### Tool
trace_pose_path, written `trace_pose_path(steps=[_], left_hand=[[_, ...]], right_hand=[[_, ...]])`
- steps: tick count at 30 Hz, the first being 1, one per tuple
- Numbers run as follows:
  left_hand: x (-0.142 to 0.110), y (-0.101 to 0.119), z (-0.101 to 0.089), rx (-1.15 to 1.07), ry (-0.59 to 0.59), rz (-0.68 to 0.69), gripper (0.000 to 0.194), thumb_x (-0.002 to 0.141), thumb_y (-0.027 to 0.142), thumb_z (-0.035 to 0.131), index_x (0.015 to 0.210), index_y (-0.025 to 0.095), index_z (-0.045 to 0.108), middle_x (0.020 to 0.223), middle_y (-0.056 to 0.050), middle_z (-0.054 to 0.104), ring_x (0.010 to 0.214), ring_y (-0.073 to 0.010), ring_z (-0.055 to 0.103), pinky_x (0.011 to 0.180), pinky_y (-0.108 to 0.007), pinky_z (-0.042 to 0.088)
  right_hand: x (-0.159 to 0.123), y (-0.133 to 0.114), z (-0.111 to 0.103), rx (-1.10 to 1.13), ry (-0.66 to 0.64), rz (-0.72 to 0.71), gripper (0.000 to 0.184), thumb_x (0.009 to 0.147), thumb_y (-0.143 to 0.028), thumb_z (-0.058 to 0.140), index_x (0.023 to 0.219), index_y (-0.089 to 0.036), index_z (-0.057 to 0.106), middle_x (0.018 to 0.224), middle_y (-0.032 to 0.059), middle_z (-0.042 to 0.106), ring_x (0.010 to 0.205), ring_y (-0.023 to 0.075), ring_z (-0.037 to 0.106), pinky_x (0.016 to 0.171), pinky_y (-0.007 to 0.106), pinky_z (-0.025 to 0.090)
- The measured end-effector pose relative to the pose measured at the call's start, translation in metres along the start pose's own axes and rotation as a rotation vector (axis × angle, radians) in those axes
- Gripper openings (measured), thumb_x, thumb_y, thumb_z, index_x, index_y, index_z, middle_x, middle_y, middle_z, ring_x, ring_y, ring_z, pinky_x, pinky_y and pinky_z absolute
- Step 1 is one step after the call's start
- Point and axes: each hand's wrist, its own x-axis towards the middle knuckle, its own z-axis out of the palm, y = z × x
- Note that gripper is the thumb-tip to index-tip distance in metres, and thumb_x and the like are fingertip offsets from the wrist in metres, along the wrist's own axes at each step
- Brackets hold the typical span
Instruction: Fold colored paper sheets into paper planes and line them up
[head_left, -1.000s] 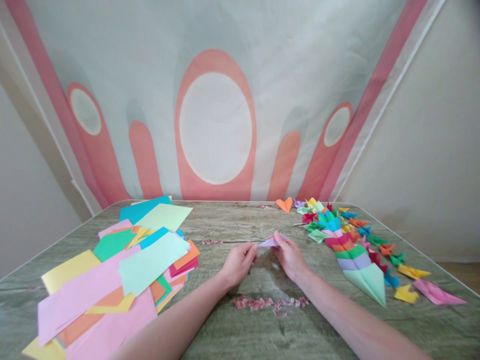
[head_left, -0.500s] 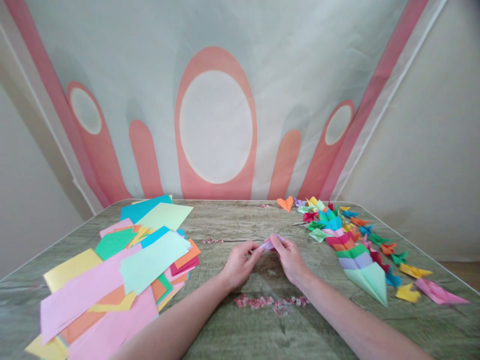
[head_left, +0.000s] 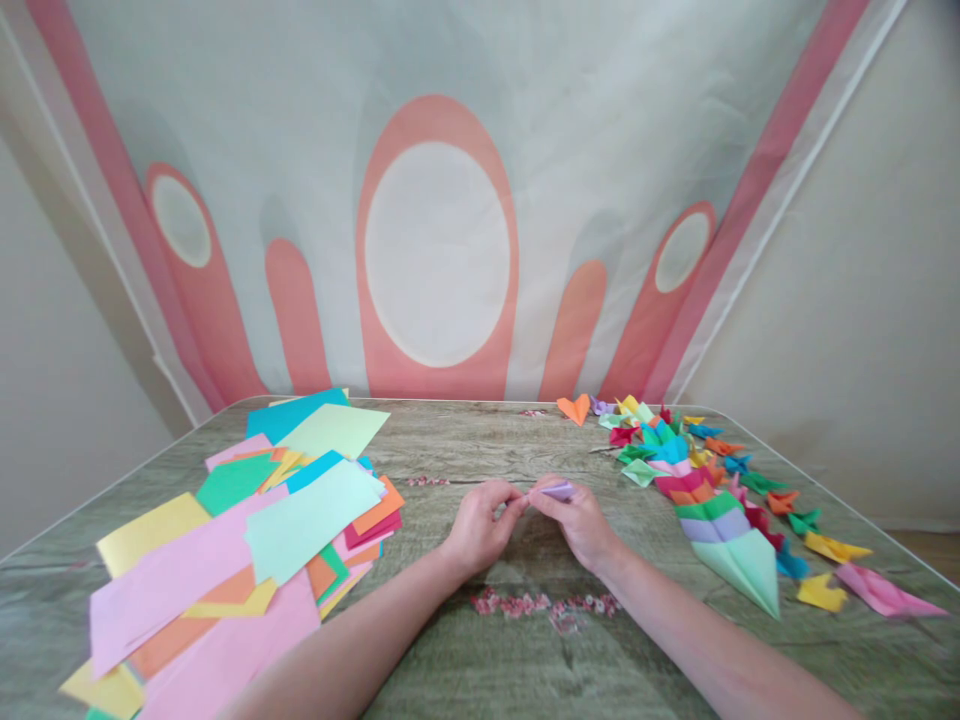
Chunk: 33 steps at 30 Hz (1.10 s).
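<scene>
Above the middle of the wooden-topped table (head_left: 480,440) I hold a small folded purple paper (head_left: 557,491) between both hands. My left hand (head_left: 486,522) pinches its left end with thumb and forefinger, the other fingers curled in. On the other side my right hand (head_left: 576,518) is closed on it, thumb pressed along the near face. Most of the paper is covered by my fingers; a pale purple flap shows over the right thumb. The two hands' fingertips almost meet.
Loose coloured paper sheets (head_left: 315,515) lie heaped on the left. Folded paper figures (head_left: 712,450) and overlapping paper planes (head_left: 739,560) fill the right, with an orange paper heart (head_left: 574,409) at the back. A printed backdrop (head_left: 442,250) hangs behind the table's far edge.
My right thumb has slid lower and left over the purple paper, and the fingertips have drawn closer together. Less of the paper shows between the hands. The view has shifted slightly.
</scene>
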Motion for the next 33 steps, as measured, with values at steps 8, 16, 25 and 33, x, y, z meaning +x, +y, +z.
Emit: trace_pose_path(steps=[8, 16, 25, 33], left_hand=[[0.002, -0.001, 0.002, -0.153, 0.021, -0.082, 0.03, 0.088, 0.036, 0.043, 0.078, 0.016, 0.063, 0.075, -0.002, 0.064, 0.071, -0.0143, 0.056, 0.068, -0.023, 0.04], [0.004, 0.0, -0.003, -0.171, 0.015, -0.121, 0.031, 0.085, 0.039, 0.047, 0.07, 0.015, 0.06, 0.066, -0.001, 0.06, 0.067, -0.0144, 0.053, 0.066, -0.024, 0.04], [0.005, -0.004, 0.006, -0.488, 0.038, -0.247, 0.034, 0.083, 0.044, 0.048, 0.07, 0.014, 0.055, 0.064, -0.001, 0.057, 0.063, -0.0122, 0.05, 0.065, -0.023, 0.039], [0.003, -0.006, 0.005, -0.372, -0.052, -0.218, 0.037, 0.087, 0.045, 0.041, 0.072, 0.014, 0.055, 0.066, 0.0, 0.056, 0.064, -0.012, 0.048, 0.063, -0.023, 0.038]], right_hand=[[0.006, -0.003, -0.011, -0.058, 0.043, 0.008, 0.017, 0.067, -0.036, 0.071, 0.067, -0.019, 0.068, 0.069, -0.0003, 0.059, 0.067, 0.0147, 0.05, 0.064, 0.027, 0.037], [0.005, 0.005, -0.012, 0.047, 0.083, 0.107, 0.021, 0.062, -0.038, 0.075, 0.063, -0.019, 0.066, 0.059, -0.0026, 0.056, 0.06, 0.0133, 0.046, 0.062, 0.027, 0.035], [0.008, 0.014, -0.015, 0.13, 0.069, 0.173, 0.026, 0.066, -0.041, 0.073, 0.077, -0.017, 0.071, 0.076, 0.0022, 0.068, 0.073, 0.0167, 0.057, 0.072, 0.029, 0.04], [0.006, 0.012, -0.014, 0.008, 0.003, 0.147, 0.029, 0.068, -0.043, 0.071, 0.077, -0.015, 0.07, 0.072, 0.0027, 0.068, 0.071, 0.0169, 0.057, 0.07, 0.029, 0.041]])
